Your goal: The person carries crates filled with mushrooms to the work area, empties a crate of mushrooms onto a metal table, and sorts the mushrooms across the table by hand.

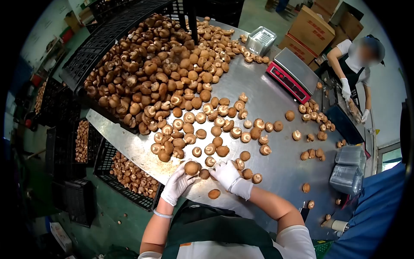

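My left hand (177, 183), in a white glove, is closed around a brown shiitake mushroom (191, 168) at the near edge of the metal table. Just right of it, a darker shiitake (204, 174) lies between my two hands, at the fingertips of my gloved right hand (226, 175). The right fingers are bent and appear to pinch this darker cap, though their undersides are hidden. Beyond the right fingertips sits a stem-up shiitake (210, 161). Another cap (214, 194) rests nearer my apron, apart from both hands.
A tipped black crate (82, 56) spills a large shiitake heap (151, 73). A red scale (288, 80) and clear trays (260, 41) stand at the back, more trays (347, 170) at right. A filled crate (103, 166) is below left. A co-worker (353, 64) stands far right.
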Action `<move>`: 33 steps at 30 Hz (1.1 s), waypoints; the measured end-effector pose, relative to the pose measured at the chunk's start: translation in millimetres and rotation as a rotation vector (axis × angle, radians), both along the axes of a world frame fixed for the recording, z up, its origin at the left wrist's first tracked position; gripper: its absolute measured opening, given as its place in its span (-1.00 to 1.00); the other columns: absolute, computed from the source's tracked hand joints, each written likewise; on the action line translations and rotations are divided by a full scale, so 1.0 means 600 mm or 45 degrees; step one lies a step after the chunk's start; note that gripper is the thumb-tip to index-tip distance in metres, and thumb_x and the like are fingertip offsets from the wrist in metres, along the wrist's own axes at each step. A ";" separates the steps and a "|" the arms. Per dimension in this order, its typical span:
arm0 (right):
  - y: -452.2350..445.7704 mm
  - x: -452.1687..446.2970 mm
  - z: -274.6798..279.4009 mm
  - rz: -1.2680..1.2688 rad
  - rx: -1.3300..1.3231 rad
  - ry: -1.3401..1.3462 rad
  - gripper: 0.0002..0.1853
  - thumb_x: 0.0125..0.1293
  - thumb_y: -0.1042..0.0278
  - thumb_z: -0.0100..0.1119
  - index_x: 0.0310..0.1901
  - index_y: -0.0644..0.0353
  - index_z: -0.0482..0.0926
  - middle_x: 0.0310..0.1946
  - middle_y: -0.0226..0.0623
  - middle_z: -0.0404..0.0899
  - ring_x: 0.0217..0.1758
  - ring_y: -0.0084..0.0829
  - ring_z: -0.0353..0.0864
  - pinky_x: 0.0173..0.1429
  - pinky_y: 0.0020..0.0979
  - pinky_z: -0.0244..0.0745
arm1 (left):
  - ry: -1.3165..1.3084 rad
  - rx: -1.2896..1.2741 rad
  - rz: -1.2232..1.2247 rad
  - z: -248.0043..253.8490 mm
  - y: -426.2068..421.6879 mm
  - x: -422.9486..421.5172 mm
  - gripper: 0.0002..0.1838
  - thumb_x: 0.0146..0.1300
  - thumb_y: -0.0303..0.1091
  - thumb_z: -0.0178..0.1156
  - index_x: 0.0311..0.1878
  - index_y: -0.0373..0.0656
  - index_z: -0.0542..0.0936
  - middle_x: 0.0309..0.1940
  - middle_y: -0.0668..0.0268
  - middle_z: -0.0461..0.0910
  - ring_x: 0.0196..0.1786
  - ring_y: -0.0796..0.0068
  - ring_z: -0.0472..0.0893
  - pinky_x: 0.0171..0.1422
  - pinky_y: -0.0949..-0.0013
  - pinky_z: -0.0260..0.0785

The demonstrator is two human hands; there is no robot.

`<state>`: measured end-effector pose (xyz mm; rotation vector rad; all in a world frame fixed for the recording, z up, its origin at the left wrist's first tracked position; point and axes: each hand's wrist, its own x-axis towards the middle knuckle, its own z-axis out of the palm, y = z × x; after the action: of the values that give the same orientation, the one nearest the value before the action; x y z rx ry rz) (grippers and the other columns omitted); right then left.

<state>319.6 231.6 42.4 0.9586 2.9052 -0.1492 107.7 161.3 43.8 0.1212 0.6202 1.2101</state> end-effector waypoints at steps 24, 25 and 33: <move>0.198 0.216 0.022 -0.936 -1.247 3.190 -0.49 0.28 -0.10 0.11 0.04 0.17 0.41 -0.08 -0.16 0.48 -0.05 -0.29 0.52 0.04 -0.26 0.56 | 2.106 0.239 0.451 -0.002 0.002 -0.035 -0.66 0.13 -0.47 0.24 0.00 -0.25 0.52 -0.08 0.11 0.52 -0.09 0.22 0.54 0.05 0.32 0.40; 0.225 0.275 0.017 -1.135 -1.186 3.348 -0.49 0.29 -0.09 0.10 0.03 0.20 0.42 -0.07 -0.14 0.49 -0.02 -0.28 0.52 0.10 -0.23 0.53 | 2.232 0.247 0.512 -0.010 0.005 -0.051 -0.64 0.12 -0.50 0.21 0.04 -0.24 0.51 -0.07 0.10 0.51 -0.06 0.23 0.54 0.06 0.33 0.40; 0.209 -0.011 0.090 -1.363 -1.491 1.889 -0.70 0.35 0.23 0.03 0.01 0.20 0.51 -0.22 -0.28 0.58 -0.27 -0.49 0.57 -0.26 -0.51 0.51 | 2.812 0.367 0.144 -0.019 0.074 -0.074 -0.36 -0.03 -0.49 0.27 0.22 -0.08 0.42 0.15 0.12 0.40 0.13 0.03 0.39 0.23 0.15 0.27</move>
<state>312.8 356.7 96.4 2.2713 1.3601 -3.0287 63.3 205.9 32.4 1.8186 2.2893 0.8039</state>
